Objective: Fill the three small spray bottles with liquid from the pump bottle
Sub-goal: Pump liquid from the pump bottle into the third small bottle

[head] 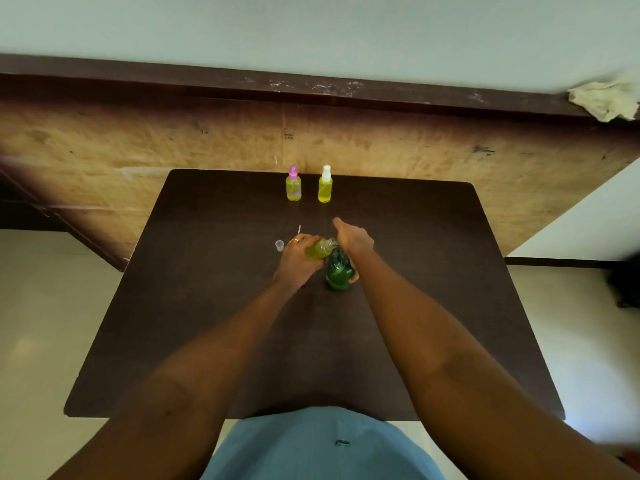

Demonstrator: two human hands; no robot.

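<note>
dark table (207, 306) by a scuffed wall (138, 140); the pink-topped bottle (293, 188) and white-topped bottle (325, 188) stand filled at the far edge. near centre the left hand (298, 259) clamps the third bottle (318, 250), tilted to the green pump bottle (337, 275). the right hand (354, 239) covers the pump, its grip unclear. likely the last fill: press gently, neck aligned.

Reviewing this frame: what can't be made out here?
All head view.
Pump bottle: head and spout covered by the right hand.
Open bottle in the left hand: mouth too small to show liquid entering.
Right hand's fingers: hidden under the hand itself.
Thin tube: its lower end is hidden behind the left hand.
</note>
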